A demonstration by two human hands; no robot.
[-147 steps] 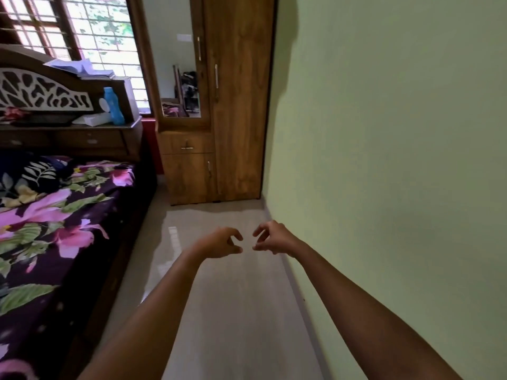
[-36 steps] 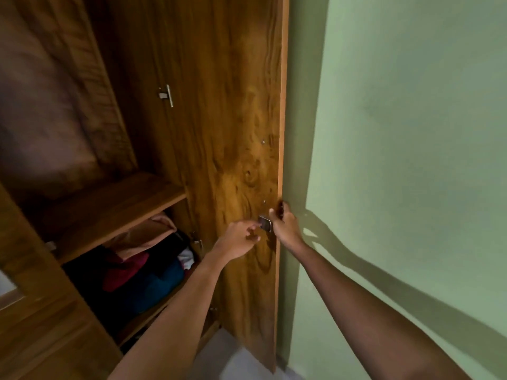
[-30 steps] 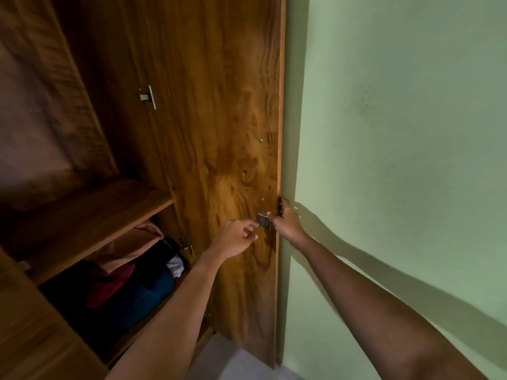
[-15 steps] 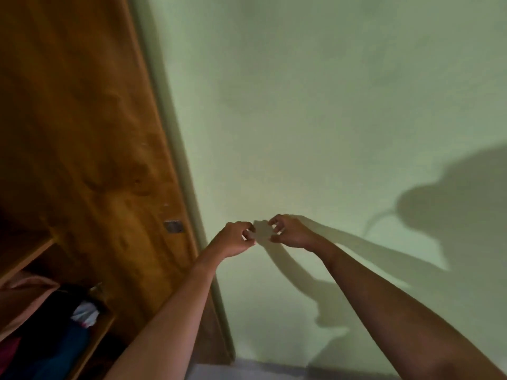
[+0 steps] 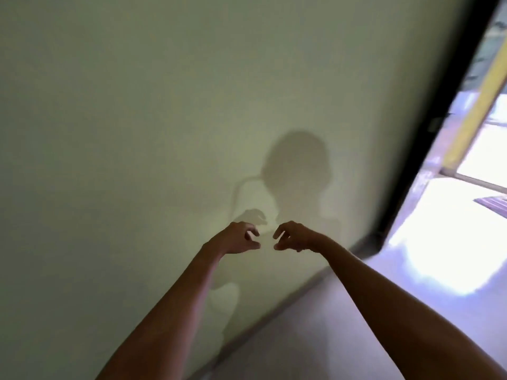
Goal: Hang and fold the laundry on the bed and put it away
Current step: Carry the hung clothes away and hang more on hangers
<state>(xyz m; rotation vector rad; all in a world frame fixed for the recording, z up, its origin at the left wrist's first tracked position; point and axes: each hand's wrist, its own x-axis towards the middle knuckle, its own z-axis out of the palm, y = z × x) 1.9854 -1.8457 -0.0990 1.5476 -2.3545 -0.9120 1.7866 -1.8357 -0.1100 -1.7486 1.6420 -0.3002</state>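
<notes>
In the head view, both bare arms reach forward toward a pale green wall [image 5: 137, 119]. The left hand [image 5: 238, 238] and the right hand [image 5: 292, 237] hang close together without touching, each empty, with fingers loosely curled and thumb and fingertips apart. Their shadows and the shadow [image 5: 296, 171] of a head fall on the wall just beyond them. To the right, a dark door frame [image 5: 428, 127] borders a bright opening, and the pale floor [image 5: 315, 338] runs below. No laundry or bed is in sight.
</notes>
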